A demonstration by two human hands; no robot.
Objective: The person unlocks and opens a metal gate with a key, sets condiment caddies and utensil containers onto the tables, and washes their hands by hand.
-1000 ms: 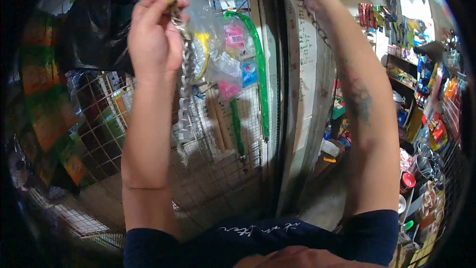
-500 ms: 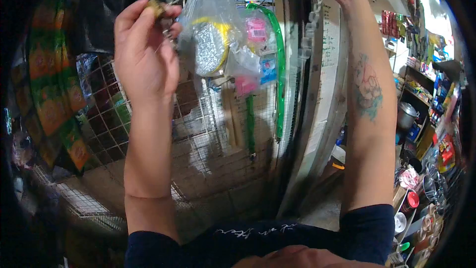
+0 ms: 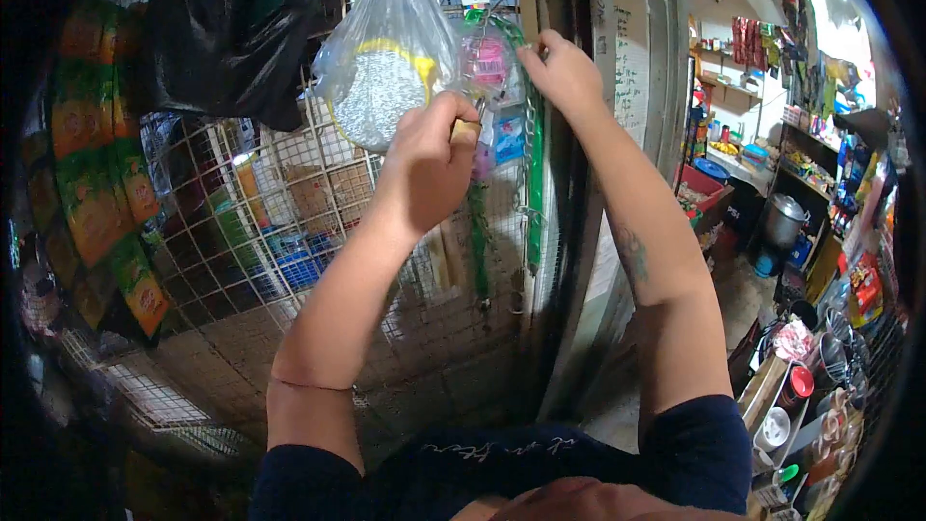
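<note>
Wire mesh [image 3: 323,166] behind; left hand [image 3: 424,166] curled around padlock [image 3: 465,129], right hand [image 3: 569,82] higher.

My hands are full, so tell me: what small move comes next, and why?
Perhaps bring the brass padlock in the left hand toward the metal chain: it hangs by the right hand, with a visible gap between chain and padlock.
</note>
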